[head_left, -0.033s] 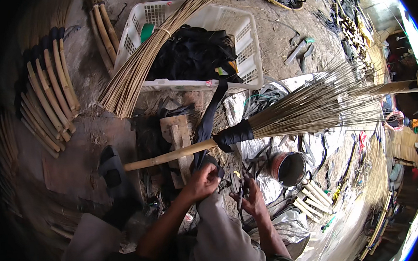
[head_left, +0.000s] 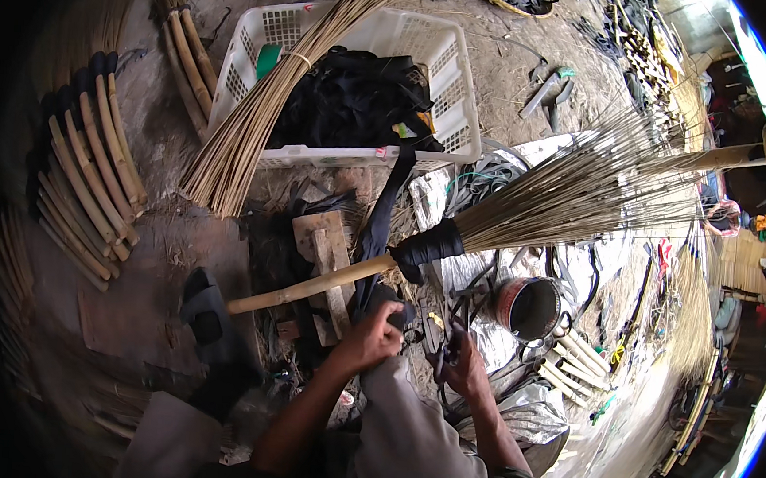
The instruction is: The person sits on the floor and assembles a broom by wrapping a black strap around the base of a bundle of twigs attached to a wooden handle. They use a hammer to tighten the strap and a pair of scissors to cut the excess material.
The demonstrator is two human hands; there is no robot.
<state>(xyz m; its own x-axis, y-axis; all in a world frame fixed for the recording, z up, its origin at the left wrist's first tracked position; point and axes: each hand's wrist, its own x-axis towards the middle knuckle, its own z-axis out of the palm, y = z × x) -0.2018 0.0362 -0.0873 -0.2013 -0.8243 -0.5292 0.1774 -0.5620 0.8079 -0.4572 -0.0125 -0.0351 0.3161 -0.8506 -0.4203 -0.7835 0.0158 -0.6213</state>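
Observation:
A broom lies across in front of me, its pale wooden handle [head_left: 313, 289] to the left and its bristles [head_left: 564, 194] fanning out to the right. Black wrapping [head_left: 431, 245] binds the neck. My left hand [head_left: 374, 338], just below the handle, has curled fingers at a black strip [head_left: 404, 315] over my knee; its grip is partly hidden. My right hand [head_left: 464, 369] is closed around a dark tool that looks like scissors [head_left: 452, 340], pointing away from me. Another long black strip [head_left: 389, 202] hangs from the basket's rim down to the handle.
A white plastic basket [head_left: 470, 112] holds black strips, with a stick bundle [head_left: 272, 116] across it. Curved wooden handles [head_left: 95, 166] lie left. A wooden block [head_left: 326, 266], an open can [head_left: 531, 308], cut wooden pieces [head_left: 574, 368] and a sickle-like tool [head_left: 549, 92] are around.
The left fingers have shifted slightly, the index finger lifting a little. The right hand has turned, and the scissors-like tool has swung more upright. The broom has stayed in place.

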